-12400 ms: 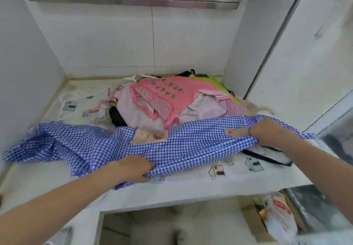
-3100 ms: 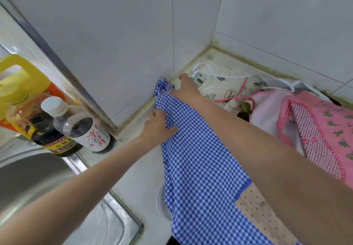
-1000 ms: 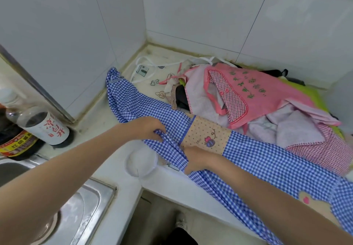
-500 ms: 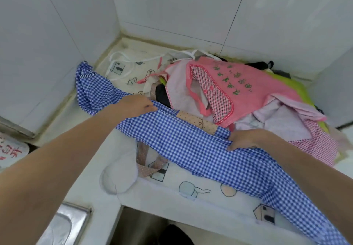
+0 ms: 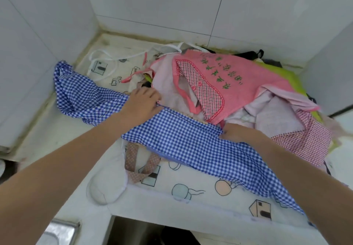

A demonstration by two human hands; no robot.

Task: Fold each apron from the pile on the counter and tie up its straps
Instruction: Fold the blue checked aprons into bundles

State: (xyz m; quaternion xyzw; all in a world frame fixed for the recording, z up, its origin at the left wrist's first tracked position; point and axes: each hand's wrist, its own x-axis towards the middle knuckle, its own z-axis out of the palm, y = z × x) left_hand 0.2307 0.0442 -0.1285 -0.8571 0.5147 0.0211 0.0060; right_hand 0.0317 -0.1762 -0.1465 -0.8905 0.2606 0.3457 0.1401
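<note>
My left hand and right hand grip the blue checked apron, half-folded mid-frame; the pile upper right waits.

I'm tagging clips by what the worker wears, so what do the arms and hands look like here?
Both forearms are bare as far as the frame shows, no sleeve visible. The left hand and right hand wear no gloves, and no watch, ring or bracelet shows on either.

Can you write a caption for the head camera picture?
Both hands fold a blue checked apron beside the pile of aprons.
</note>
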